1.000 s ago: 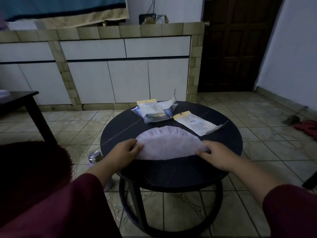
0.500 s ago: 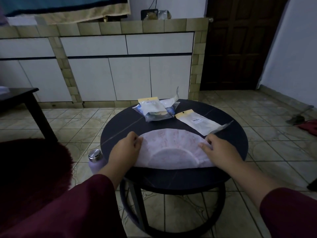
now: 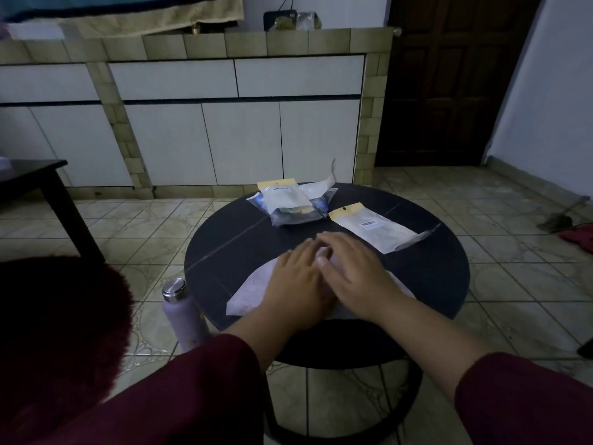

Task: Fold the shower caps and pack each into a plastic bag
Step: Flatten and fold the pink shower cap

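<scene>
Head view looks down on a pale shower cap (image 3: 253, 289), folded flat on the near half of the round dark surface (image 3: 430, 277). Its left corner shows as a point toward the surface's near-left edge; the middle and right part are mostly hidden under the hands. Both hands lie on top of the cap, side by side and touching at the fingers. The left hand (image 3: 296, 284) rests palm-down with straight fingers pressing the cap. The right hand (image 3: 354, 274) also lies flat, fingers extended toward the far side, a little blurred. Neither grip pinches anything; both are spread flat against the cap.

Beyond the hands, to the right, a flat plastic bag (image 3: 373, 228) with a yellow header and a barcode label lies apart from the cap. At the far edge sits a pile of packed bags (image 3: 292, 203), the top one with a yellow header too.

On the tiled floor just left of the surface stands a lilac bottle (image 3: 183, 311) with a metal lid.
</scene>
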